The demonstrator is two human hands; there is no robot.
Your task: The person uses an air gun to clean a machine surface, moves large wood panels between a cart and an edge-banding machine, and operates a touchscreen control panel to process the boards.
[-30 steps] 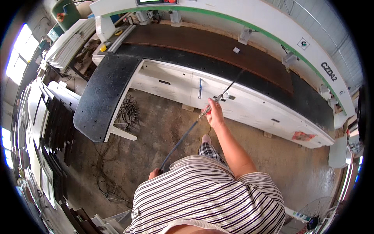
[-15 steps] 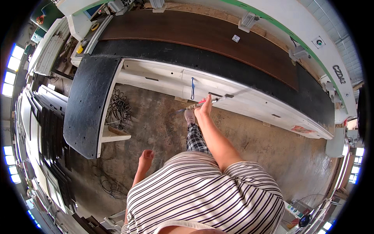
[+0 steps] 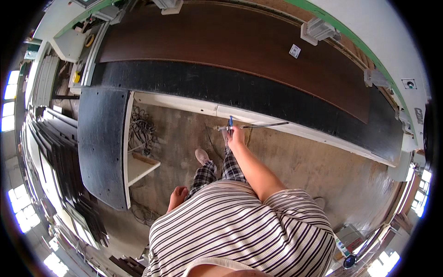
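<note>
My right hand (image 3: 236,137) is closed around an air blow gun (image 3: 224,128) with a silvery body, just beside the front edge of the long workbench. Its long thin dark nozzle (image 3: 267,124) points right along that edge. A blue loop (image 3: 230,121) hangs from the bench front, close by my fingers; whether the gun touches it I cannot tell. My left hand (image 3: 177,196) hangs low by my side with its fingers curled in, and nothing shows in it. On the bench's black top (image 3: 184,74) lies a long dark brown panel (image 3: 207,37) bearing a small white label (image 3: 295,51).
A black-topped side wing (image 3: 102,147) juts toward me at the left, with coiled hoses (image 3: 142,129) on the floor beside it. Stacked dark boards (image 3: 50,157) stand farther left. A white and green machine beam (image 3: 369,41) spans above the bench.
The blow gun has turned in my right hand and is now nearer the blue loop. My left foot has come into view, and the bench appears closer.
</note>
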